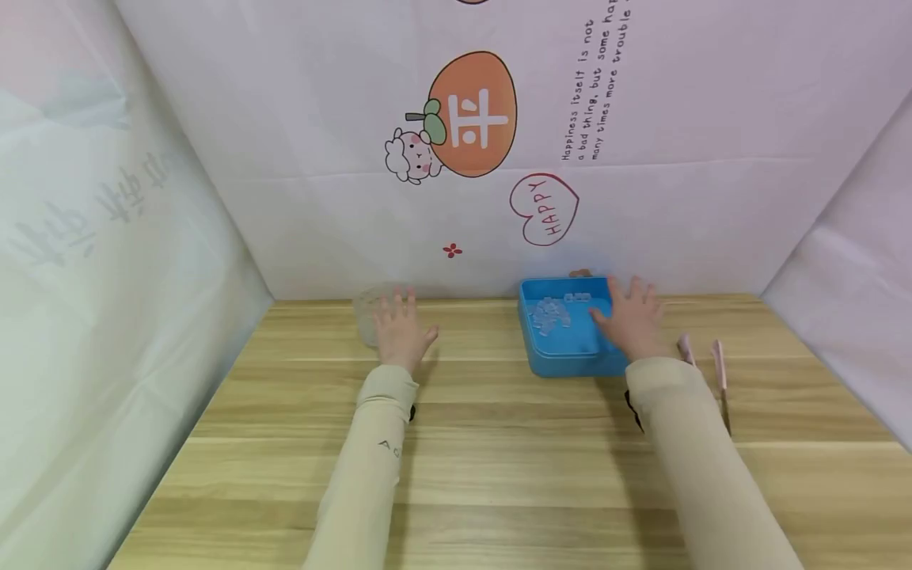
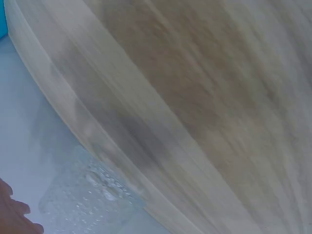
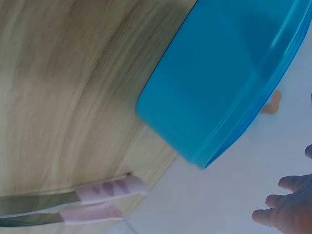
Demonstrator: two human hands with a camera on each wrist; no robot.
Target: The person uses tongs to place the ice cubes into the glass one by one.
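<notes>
Status: judging by how things lie, handling looks either barely begun or paused; can't tell which. Clear cubes (image 1: 550, 313) sit loose in the blue box (image 1: 577, 365), most heaped at its left, a few lined up along the back. Tongs (image 1: 720, 366) lie on the table (image 1: 499, 483) right of the box, unheld. Left hand (image 1: 401, 334) is spread wide, just beside the clear cup (image 1: 365, 318); right hand (image 1: 634, 318) is spread wide at the box's right side. Neither grips anything; contact unclear. Cup's contents unreadable, so no count of cubes moved. Those in the box remain unsorted, I'd say.
</notes>
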